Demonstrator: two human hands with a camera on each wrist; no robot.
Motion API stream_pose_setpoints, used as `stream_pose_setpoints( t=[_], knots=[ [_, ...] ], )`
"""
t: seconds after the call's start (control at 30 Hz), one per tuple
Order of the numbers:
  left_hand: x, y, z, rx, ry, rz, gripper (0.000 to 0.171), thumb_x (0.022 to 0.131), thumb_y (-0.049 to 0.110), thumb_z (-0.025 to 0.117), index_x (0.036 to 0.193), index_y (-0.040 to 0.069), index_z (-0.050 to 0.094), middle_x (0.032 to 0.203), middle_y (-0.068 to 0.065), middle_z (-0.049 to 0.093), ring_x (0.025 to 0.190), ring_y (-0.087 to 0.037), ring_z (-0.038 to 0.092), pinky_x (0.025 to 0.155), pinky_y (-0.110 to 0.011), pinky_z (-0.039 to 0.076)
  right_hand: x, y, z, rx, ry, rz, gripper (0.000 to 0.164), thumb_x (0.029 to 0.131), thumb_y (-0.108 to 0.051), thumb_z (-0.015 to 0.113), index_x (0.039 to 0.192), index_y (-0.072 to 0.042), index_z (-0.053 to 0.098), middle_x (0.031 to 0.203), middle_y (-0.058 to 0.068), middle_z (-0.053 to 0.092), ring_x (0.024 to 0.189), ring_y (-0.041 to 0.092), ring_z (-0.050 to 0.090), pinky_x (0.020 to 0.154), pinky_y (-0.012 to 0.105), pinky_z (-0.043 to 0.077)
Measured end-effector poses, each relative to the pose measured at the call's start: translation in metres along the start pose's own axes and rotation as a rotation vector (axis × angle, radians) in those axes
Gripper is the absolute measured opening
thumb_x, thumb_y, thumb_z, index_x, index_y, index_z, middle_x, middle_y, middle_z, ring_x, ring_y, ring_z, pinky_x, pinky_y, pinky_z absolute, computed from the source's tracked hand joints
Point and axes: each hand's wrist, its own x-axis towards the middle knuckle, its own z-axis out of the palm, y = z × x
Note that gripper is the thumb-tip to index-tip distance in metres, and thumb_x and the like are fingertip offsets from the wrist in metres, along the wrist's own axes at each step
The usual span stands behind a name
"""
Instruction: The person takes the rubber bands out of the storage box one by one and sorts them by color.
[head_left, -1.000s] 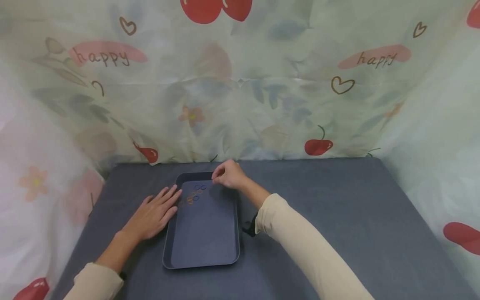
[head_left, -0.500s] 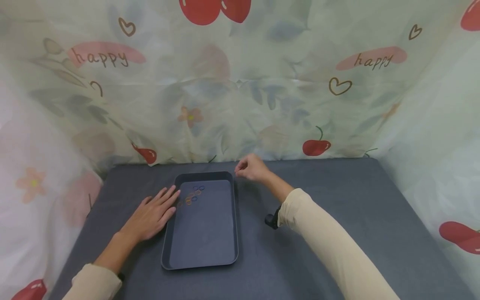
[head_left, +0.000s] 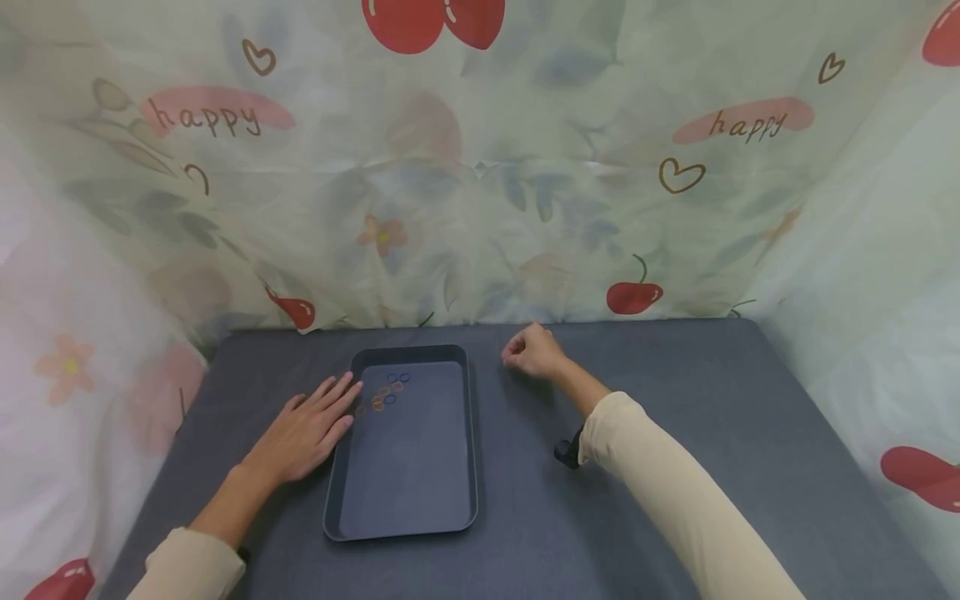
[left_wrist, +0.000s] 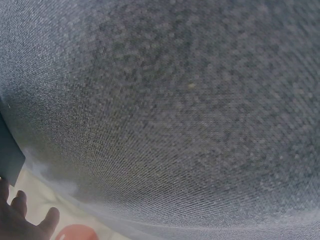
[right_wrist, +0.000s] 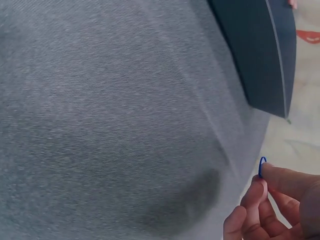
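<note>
A dark rectangular tray (head_left: 408,475) lies on the table. In its far left part is a loose cluster of thin small rings, some blue and some orange or brown (head_left: 378,404); they look like little elastic bands. My left hand (head_left: 303,433) lies with fingers spread and straight at the tray's left rim. To the right of the tray, my right hand (head_left: 536,352) hovers over the table. The right wrist view shows its thumb (right_wrist: 287,179) and fingertip pinching a thin blue ring (right_wrist: 261,166). That ring is too small to make out in the head view.
Dark grey cloth (head_left: 652,417) covers the table on both sides of the tray. A patterned curtain (head_left: 480,242) stands along the table's far edge, with more curtain at the left and right. A black wrist device (head_left: 567,451) sits below my right sleeve.
My right hand has moved right, from above the tray's far right corner to over the table beside it. My left hand stays at the left rim, and the rings in the tray look unmoved.
</note>
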Motion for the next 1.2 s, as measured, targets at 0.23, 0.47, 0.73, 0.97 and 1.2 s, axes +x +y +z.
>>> stream_pose_setpoints(
  t=[0.23,0.47,0.73,0.97,1.2],
  knots=[
    [0.000,0.001,-0.001,-0.001,0.001,-0.003,0.053,0.104,0.031,0.045,0.152,0.011,0.034,0.157,-0.011,0.028,0.142,-0.035,0.027,0.102,-0.063,0.028,-0.002,0.011,0.006,0.002,0.008,0.023,0.006,0.086,-0.006,0.073,0.088,-0.002,0.078,0.079,0.003,0.072,0.080,0.020,0.065,0.080,0.036,0.050],
    [0.001,0.001,0.000,0.004,0.006,0.001,0.053,0.104,0.031,0.046,0.152,0.011,0.035,0.157,-0.011,0.028,0.141,-0.036,0.028,0.102,-0.063,0.029,-0.004,0.020,0.009,-0.009,0.024,0.023,0.006,0.085,-0.005,0.073,0.086,-0.002,0.078,0.078,0.003,0.072,0.079,0.020,0.065,0.082,0.037,0.049],
    [0.001,0.001,-0.001,-0.001,0.005,0.002,0.053,0.104,0.030,0.046,0.152,0.011,0.035,0.157,-0.011,0.029,0.141,-0.036,0.029,0.102,-0.063,0.029,-0.006,0.025,0.010,-0.001,0.017,0.043,0.007,0.086,-0.005,0.073,0.087,-0.001,0.078,0.080,0.004,0.073,0.079,0.019,0.065,0.077,0.036,0.051],
    [0.001,0.001,-0.001,0.001,0.002,-0.007,0.053,0.104,0.032,0.045,0.152,0.011,0.036,0.157,-0.011,0.029,0.141,-0.036,0.029,0.102,-0.063,0.029,-0.009,0.028,0.009,0.010,-0.003,0.054,0.009,0.088,-0.004,0.071,0.091,-0.001,0.078,0.084,0.006,0.073,0.081,0.021,0.065,0.075,0.036,0.051],
    [0.001,0.002,-0.002,-0.005,-0.004,-0.007,0.053,0.104,0.031,0.046,0.152,0.010,0.036,0.157,-0.011,0.029,0.141,-0.036,0.028,0.102,-0.063,0.028,-0.010,0.033,0.005,0.022,-0.004,0.054,0.010,0.089,-0.003,0.069,0.092,0.000,0.078,0.081,0.006,0.073,0.075,0.018,0.065,0.070,0.033,0.051]
  ],
)
